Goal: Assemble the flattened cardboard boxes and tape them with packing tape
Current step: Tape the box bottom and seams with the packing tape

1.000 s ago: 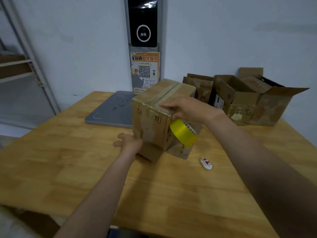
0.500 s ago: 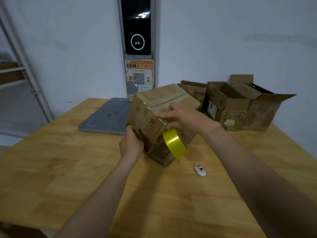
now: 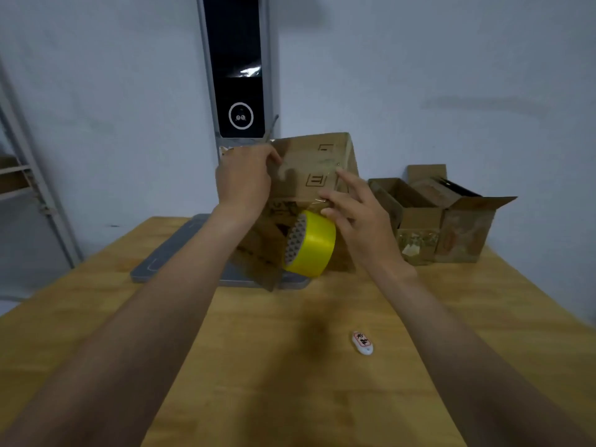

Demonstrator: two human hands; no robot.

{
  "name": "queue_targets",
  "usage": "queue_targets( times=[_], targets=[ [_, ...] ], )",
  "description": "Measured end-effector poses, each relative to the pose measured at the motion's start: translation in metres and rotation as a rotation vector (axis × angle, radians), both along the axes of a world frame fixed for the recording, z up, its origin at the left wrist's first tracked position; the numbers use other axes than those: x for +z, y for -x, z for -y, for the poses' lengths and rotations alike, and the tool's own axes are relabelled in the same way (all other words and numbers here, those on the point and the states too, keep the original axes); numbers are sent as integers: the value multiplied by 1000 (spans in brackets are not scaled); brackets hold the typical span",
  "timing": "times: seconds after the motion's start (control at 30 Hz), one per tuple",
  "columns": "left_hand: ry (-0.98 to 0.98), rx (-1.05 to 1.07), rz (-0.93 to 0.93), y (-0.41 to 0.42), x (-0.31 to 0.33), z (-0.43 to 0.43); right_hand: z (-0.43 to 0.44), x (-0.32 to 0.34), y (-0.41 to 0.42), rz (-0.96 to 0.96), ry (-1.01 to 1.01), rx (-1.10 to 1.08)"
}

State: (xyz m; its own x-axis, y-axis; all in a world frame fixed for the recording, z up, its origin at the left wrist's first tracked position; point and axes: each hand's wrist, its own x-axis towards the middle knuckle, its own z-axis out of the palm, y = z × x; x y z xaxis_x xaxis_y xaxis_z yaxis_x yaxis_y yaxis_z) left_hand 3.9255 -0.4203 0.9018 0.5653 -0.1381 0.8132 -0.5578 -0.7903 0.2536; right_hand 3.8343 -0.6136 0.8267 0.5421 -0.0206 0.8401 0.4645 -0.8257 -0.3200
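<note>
Tipped higher than before, the cardboard box [image 3: 311,162] rears up; the left hand [image 3: 245,180] curls fingers round its edge, the right hand [image 3: 362,222] spreads fingers on its face, tape roll [image 3: 312,245] just below them.

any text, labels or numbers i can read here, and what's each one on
No word or number reads clearly.
On the cardboard box: two boxed printed marks, too blurred to read.
On the small white tag on the table: dark characters on red, too small to read.
On the black wall panel: a white ring icon, no text.
On the open boxes: pale stickers, blurred.
</note>
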Motion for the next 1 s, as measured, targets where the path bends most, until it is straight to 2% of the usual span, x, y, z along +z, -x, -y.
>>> queue_targets(
  times=[0.13,0.33,0.57,0.7,0.87,1.0],
  targets=[
    [-93,-64,102,6,36,38,5,6,13,86,-83,-116],
    [-166,-142,188,10,38,81,25,3,28,124,-122,-218],
    [-222,-211,199,4,45,112,48,6,42,168,-71,-304],
    [-296,-231,199,7,41,127,74,16,50,122,-70,-284],
    [-240,-268,156,15,34,153,105,10,64,58,-148,-223],
    [-207,-329,168,21,34,174,140,6,85,84,-170,-249]
  ],
)
